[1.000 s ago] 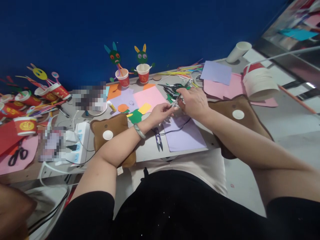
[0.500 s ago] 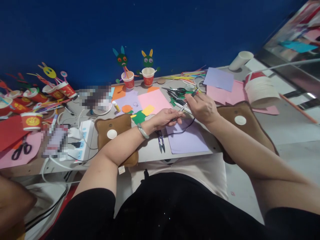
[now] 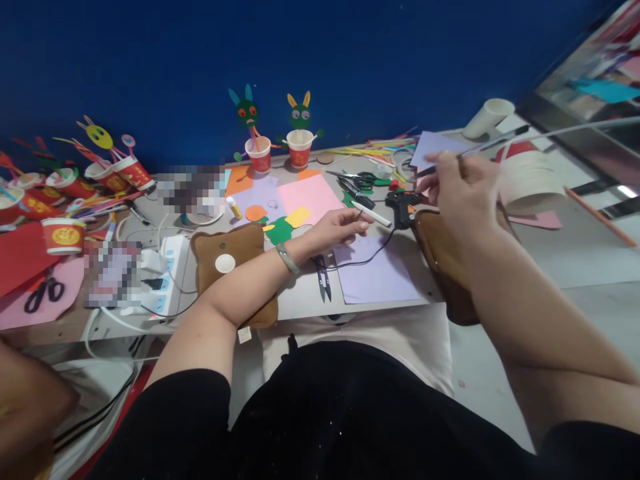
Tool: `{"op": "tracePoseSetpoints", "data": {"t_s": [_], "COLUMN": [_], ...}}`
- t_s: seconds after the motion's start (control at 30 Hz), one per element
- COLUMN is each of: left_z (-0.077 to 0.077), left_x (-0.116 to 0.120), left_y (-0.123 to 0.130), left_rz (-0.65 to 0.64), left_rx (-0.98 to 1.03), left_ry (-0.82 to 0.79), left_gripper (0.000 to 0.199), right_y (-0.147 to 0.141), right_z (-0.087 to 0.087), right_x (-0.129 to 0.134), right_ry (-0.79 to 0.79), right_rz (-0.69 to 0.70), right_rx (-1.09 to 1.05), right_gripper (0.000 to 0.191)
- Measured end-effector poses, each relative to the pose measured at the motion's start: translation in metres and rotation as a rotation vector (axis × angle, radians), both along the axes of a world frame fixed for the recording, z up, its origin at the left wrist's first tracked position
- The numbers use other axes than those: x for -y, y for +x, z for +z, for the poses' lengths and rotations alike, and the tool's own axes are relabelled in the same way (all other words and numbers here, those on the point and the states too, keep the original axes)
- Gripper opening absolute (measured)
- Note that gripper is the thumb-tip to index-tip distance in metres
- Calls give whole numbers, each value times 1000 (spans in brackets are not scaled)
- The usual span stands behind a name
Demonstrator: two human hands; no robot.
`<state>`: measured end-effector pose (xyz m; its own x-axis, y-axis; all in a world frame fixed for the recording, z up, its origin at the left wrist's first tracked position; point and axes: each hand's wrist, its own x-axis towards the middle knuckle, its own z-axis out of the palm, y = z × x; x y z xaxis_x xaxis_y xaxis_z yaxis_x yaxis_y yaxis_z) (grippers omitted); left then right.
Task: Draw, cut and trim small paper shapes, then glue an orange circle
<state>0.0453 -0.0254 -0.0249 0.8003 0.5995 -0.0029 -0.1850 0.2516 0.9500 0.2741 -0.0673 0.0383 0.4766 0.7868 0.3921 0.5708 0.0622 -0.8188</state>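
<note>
My left hand (image 3: 345, 229), with a bangle at the wrist, is over the table's front half beside a purple sheet (image 3: 380, 273). Its fingers are curled together around something too small to make out. A white pen-like stick (image 3: 373, 214) lies just beyond its fingertips. My right hand (image 3: 463, 190), slightly blurred, is raised at the right above a brown cushion-like pad (image 3: 443, 253). A long thin pen (image 3: 497, 141) is in its grip, dark at both ends. Between the hands lies a black glue gun (image 3: 400, 208). Small thread snips (image 3: 324, 283) rest left of the purple sheet.
Two green-headed paper figures stand in red cups (image 3: 259, 160) along the blue wall. More cup figures crowd the left, near a power strip (image 3: 173, 273) and black-handled scissors (image 3: 45, 292). Stacked paper cups (image 3: 533, 179) lie at the right. Another person's arm (image 3: 30, 407) shows lower left.
My right hand has moved right and up, away from my left hand, carrying the pen. The glue gun and white stick are now more visible. My left hand has stayed nearly in place.
</note>
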Motion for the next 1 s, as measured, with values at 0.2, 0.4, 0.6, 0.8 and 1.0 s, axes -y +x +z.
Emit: {"op": "tracePoseSetpoints", "data": {"t_s": [0.2, 0.4, 0.6, 0.8, 1.0], "left_z": [-21, -15, -8, -12, -7], "left_x": [-9, -1, 1, 5, 18], "left_y": [9, 8, 6, 6, -1], "left_rz": [62, 69, 72, 141, 196], "left_rx": [-54, -105, -149, -202, -244], "left_ry": [90, 84, 122, 287, 575], "left_gripper": [43, 45, 47, 44, 45], "right_y": [-40, -42, -43, -58, -68], "right_z": [-11, -21, -28, -47, -58], "right_x": [20, 16, 17, 22, 42], "right_ry": [-45, -50, -60, -106, -79], "right_rz": [292, 302, 333, 341, 271], "right_rx": [-300, -264, -231, -239, -176], "right_gripper": [51, 51, 53, 59, 49]}}
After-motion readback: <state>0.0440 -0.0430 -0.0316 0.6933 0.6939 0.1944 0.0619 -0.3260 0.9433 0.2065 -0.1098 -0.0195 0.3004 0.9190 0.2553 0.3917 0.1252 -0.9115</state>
